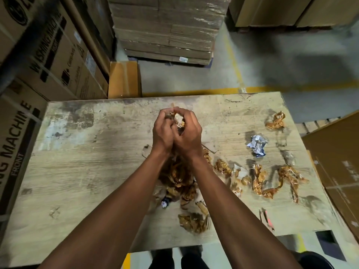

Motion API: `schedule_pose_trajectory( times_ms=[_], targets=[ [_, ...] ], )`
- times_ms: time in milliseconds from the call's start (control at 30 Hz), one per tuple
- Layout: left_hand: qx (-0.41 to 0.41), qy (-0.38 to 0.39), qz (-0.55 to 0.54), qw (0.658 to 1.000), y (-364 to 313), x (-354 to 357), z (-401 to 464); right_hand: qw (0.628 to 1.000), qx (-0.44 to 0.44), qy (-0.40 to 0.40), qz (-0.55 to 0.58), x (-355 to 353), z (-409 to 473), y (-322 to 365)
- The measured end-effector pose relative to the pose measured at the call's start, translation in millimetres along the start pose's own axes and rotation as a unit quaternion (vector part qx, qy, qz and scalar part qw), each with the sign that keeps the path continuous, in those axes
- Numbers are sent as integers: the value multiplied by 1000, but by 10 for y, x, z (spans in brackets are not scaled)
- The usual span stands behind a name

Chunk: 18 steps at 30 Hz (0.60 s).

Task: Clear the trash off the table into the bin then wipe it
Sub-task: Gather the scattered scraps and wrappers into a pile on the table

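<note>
Worn pale wood-grain table [81, 171] is filling most of the view, stained and scuffed, sitting among large brown cardboard cartons [48, 61] on the left, a shrink-wrapped pallet stack of flat cardboard [167, 30] at the far end, and a small tan cardboard box [124, 80] just past the table's far edge. Grey concrete floor with yellow line [272, 88] is showing beyond. Both bare forearms are reaching out over the table centre. Left hand [163, 131] and right hand [189, 133] are pressing together, fingers curled shut, both clamping one crumpled wad of brown and white paper trash [179, 119] held above the tabletop. Heap of crumpled brown tape and paper scraps [180, 175] is lying on the table directly beneath the wrists. More twisted brown tape scraps [258, 179] are trailing off to the right, near the right edge. One separate brown crumpled scrap [275, 121] is sitting at the far right. Crumpled blue-and-white paper ball [257, 145] is lying between that scrap and the trail. Bin is not visible.
</note>
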State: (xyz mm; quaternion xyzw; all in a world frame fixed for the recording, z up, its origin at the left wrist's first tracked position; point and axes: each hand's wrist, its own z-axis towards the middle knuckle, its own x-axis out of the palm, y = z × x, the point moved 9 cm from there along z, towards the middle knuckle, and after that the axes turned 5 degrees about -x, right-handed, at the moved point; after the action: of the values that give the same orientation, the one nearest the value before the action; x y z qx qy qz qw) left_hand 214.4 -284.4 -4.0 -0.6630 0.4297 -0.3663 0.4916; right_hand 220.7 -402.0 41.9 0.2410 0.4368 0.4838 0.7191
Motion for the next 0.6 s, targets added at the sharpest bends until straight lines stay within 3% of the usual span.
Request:
schedule_pose_trajectory(
  times_ms=[233,400,600],
  targets=[
    [31,-30,156,987,225,-356,-400,996,11,66,-53,283,-620,-83],
    [62,-29,283,957,507,-465,-431,985,23,108,-135,404,-932,-217],
    [50,8,327,944,932,-536,-439,957,46,175,-227,519,-1254,-450]
  ],
)
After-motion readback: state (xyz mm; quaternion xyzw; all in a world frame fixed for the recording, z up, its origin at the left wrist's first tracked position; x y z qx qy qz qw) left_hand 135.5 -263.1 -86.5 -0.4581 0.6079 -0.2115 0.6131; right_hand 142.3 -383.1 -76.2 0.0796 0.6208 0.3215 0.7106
